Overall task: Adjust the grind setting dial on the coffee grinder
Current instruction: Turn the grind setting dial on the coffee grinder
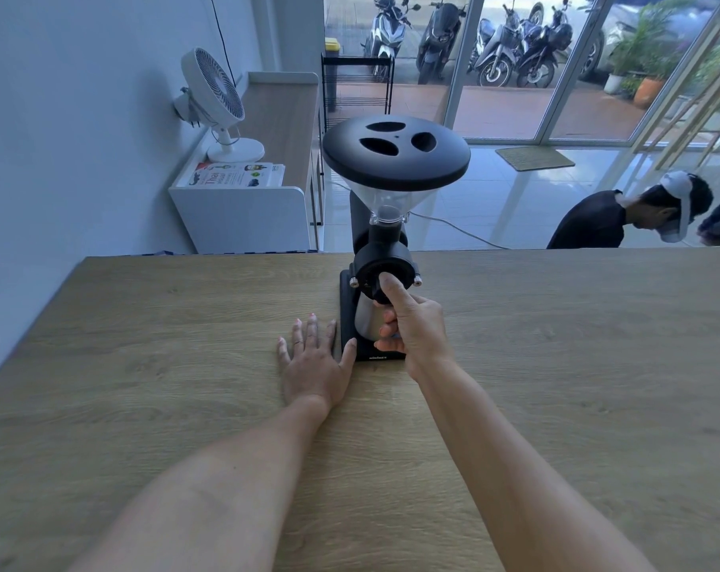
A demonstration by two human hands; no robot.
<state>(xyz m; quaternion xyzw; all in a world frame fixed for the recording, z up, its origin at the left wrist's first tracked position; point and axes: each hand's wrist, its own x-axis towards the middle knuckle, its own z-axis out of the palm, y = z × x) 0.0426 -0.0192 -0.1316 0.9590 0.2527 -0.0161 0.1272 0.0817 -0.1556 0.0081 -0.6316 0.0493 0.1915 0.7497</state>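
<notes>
A black coffee grinder (395, 158) with a clear funnel hopper and a wide black lid stands on the wooden table (556, 365) near its far edge. Its round black grind dial (370, 274) faces me on the front, above a metal cup (366, 322) on the black base. My right hand (412, 324) grips the dial, thumb on its face and fingers curled underneath. Flat on the table lies my left hand (313, 361), fingers spread, its thumb touching the left edge of the grinder's base.
A white fan (216, 101) and a magazine (234, 175) sit on a white cabinet beyond the table at the left. A person (622, 216) bends over behind the far right edge. Glass doors and parked motorbikes lie beyond.
</notes>
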